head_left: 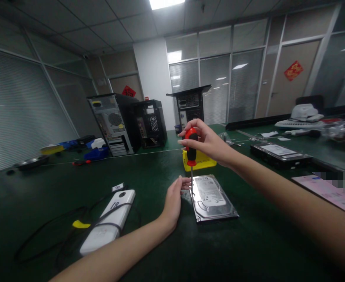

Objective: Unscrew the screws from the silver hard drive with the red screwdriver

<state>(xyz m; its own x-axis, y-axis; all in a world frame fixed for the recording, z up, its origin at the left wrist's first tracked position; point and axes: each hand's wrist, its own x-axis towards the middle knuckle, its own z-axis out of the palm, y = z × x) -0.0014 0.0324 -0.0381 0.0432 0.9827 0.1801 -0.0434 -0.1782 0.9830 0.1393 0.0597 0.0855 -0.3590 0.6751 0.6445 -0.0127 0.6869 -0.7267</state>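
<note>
My right hand (203,143) is closed around the top of a screwdriver (191,147) with a red and black handle. The screwdriver stands upright, its shaft reaching down to the left edge of a hard drive (212,196). That drive is silver, has a white label and lies flat on the table. At the drive's left side is my left hand (174,201), fingers stretched toward the edge and seeming to touch it; their tips are partly hidden behind the shaft. Just behind the drive sits a yellow tray (203,159).
A white power bank (109,221) with a black cable lies on the green table (149,258) at left. Computer cases (115,125) stand at the back. Another hard drive (279,154) and a pink sheet (327,194) are at right, a blue container (96,152) back left.
</note>
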